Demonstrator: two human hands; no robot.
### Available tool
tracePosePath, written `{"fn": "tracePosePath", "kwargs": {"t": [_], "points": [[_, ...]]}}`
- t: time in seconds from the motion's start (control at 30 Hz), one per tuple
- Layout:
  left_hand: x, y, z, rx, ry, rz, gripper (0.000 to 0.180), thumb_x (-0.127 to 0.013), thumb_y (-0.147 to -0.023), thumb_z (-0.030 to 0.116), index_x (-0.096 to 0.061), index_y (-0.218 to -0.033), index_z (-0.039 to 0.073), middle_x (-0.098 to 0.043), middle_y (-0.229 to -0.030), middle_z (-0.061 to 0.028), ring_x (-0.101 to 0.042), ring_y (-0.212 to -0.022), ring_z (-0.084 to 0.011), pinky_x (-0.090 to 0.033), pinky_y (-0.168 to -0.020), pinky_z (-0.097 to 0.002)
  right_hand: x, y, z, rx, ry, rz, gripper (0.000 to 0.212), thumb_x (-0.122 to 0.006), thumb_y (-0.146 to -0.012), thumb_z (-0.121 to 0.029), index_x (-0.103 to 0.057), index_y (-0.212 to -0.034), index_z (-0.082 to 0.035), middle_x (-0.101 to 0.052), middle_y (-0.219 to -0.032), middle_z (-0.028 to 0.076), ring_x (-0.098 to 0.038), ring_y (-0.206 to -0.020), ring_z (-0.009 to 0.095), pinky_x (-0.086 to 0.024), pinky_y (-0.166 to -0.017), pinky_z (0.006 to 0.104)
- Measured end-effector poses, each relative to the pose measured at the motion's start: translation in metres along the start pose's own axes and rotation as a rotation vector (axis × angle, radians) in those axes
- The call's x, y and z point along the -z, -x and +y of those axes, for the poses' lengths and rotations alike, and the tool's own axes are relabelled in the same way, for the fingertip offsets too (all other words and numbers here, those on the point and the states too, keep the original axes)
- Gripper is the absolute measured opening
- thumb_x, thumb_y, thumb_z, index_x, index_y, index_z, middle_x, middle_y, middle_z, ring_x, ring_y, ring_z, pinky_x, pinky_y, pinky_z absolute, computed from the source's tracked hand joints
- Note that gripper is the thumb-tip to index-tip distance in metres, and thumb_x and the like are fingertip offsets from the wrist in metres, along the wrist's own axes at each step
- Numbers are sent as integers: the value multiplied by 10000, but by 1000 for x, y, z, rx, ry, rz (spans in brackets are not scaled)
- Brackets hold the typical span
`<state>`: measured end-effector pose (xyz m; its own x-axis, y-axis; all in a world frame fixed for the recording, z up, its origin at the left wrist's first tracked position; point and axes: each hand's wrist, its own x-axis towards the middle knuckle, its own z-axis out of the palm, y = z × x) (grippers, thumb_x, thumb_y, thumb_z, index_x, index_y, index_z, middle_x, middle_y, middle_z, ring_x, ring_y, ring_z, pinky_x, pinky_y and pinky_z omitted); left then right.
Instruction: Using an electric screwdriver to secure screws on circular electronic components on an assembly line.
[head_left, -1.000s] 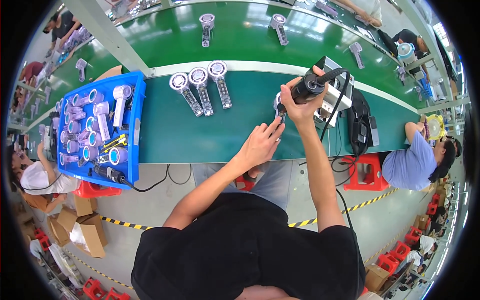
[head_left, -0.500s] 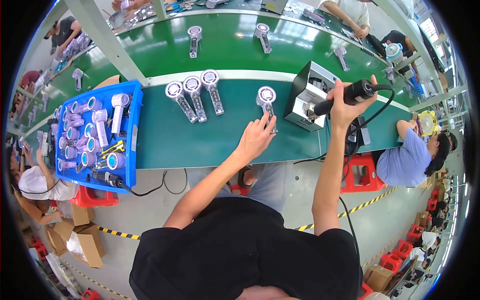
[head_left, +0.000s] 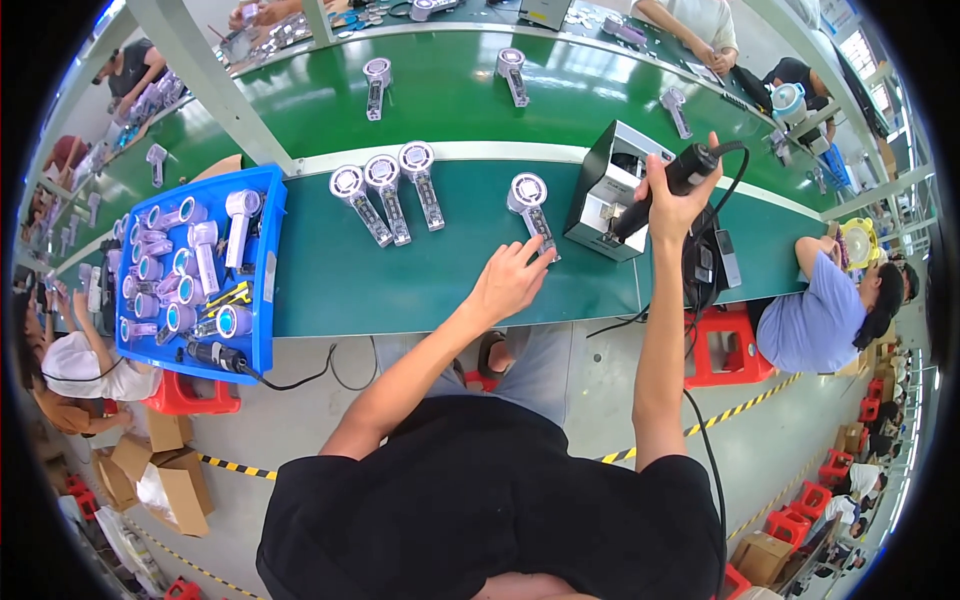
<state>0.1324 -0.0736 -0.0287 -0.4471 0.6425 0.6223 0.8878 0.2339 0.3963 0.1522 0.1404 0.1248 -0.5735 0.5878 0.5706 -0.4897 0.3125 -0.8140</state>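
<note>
A small handheld fan with a round grey-white head and a slim handle (head_left: 531, 207) lies flat on the green worktop (head_left: 400, 280), head away from the person, just left of a grey metal box-shaped machine (head_left: 607, 190). The left hand (head_left: 508, 281) rests on the worktop with loosely spread fingers, its fingertips (head_left: 541, 248) touching the lower end of the fan's handle. The right hand (head_left: 668, 196) is raised above the machine and wrapped tight around a black corded power screwdriver (head_left: 668, 185), whose cable (head_left: 738, 165) loops to the right.

Further left on the worktop, three more fans of the same kind (head_left: 385, 190) lie side by side, tilted, heads away from the person. At the left end sits a blue plastic bin (head_left: 268, 270) filled with pale purple and white fan parts (head_left: 190, 265). Beyond a white rail, a second green surface (head_left: 450, 90) carries single fans spaced well apart. A red plastic stool (head_left: 722, 345) stands below the worktop to the right, near a seated person in a lilac shirt (head_left: 810, 310).
</note>
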Motion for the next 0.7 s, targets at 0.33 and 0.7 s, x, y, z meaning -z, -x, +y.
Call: {"fn": "tracePosePath", "kwargs": {"t": [0.33, 0.7], "points": [[-4, 1, 1, -2, -23, 17, 345, -695, -791, 71, -678, -1134, 50, -612, -1175, -141, -584, -789, -253, -484, -701, -380, 4, -1, -22, 134, 14, 49, 830, -682, -875, 64, -191, -1520, -117, -579, -724, 65, -562, -509, 134, -482, -489, 274], [-4, 0, 1, 4, -27, 7, 369, -685, -772, 51, -680, -1141, 43, -616, -1179, -146, -588, -794, -251, -482, -703, -376, 8, -12, -6, 21, -63, 17, 837, -704, -878, 19, -206, -1530, -145, -584, -709, 73, -558, -481, 137, -475, -477, 286]]}}
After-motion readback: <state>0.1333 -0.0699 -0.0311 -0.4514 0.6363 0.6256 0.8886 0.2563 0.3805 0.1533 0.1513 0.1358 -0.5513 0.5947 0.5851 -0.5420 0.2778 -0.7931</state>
